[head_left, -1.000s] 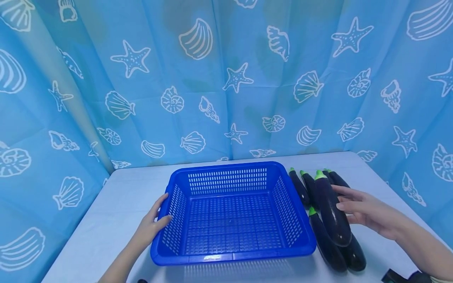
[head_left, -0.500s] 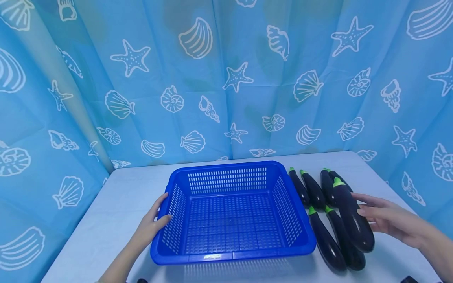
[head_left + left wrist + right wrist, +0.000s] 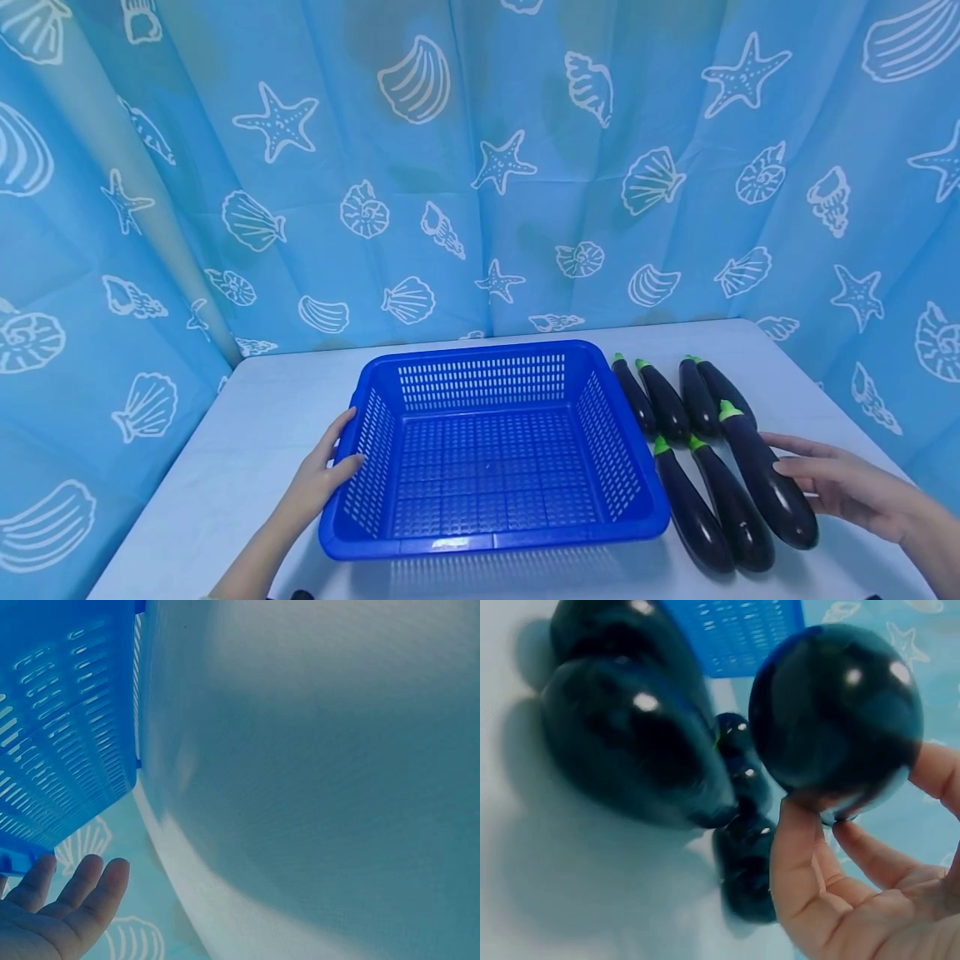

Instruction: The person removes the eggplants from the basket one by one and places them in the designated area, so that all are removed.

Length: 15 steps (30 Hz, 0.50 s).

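A blue slotted plastic basket (image 3: 540, 537), bare inside, stands mid-table. At its left rim is my left hand (image 3: 321, 483), thumb over the rim and fingers outside; the left wrist view shows those fingers (image 3: 96, 900) below the edge. My right hand (image 3: 847, 487) holds a dark purple eggplant (image 3: 774, 487) with a green cap from its right side. In the right wrist view this eggplant (image 3: 832, 712) is seen from its rounded end, with fingers beneath it. Two eggplants (image 3: 693, 521) lie side by side just left of it.
Behind lie several more eggplants (image 3: 663, 402), between the basket and the right table edge. A white cloth covers the table (image 3: 255, 417). A blue curtain (image 3: 450, 167) with white shells and starfish hangs at the back and sides.
My right hand has carried the eggplant to the right and toward me, from above the others to their right side. The left hand and basket have stayed put.
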Available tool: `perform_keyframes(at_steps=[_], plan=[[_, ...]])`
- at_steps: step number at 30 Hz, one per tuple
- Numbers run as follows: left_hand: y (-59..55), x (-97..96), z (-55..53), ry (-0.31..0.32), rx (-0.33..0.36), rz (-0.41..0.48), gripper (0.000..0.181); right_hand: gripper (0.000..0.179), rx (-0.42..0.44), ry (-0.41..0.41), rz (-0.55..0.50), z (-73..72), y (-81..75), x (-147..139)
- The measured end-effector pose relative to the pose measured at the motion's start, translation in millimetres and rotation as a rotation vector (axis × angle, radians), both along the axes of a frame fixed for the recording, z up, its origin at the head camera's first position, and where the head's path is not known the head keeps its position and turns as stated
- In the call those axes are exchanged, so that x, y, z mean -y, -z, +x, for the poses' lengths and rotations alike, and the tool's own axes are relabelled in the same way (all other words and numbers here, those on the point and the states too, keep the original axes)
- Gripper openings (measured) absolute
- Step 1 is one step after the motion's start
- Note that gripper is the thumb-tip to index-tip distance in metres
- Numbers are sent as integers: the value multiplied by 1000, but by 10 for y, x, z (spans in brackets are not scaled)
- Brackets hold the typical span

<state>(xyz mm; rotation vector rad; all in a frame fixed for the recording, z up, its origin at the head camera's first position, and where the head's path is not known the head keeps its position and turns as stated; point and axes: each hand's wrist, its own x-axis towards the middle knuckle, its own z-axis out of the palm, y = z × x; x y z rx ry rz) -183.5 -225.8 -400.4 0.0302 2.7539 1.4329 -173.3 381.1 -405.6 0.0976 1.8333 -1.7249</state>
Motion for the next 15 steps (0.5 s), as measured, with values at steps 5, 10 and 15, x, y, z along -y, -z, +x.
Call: perform_keyframes(at_steps=[5,10,15], plan=[[1,2,2,5,-1,10,66,53,25,17,85,-13,96,-47],[1,7,3,6,-2,5,66,64,59,42,148,-15,157,-54],[5,8,-3,6,-2,-3,67,66,84,60,162,-12,173,-55]])
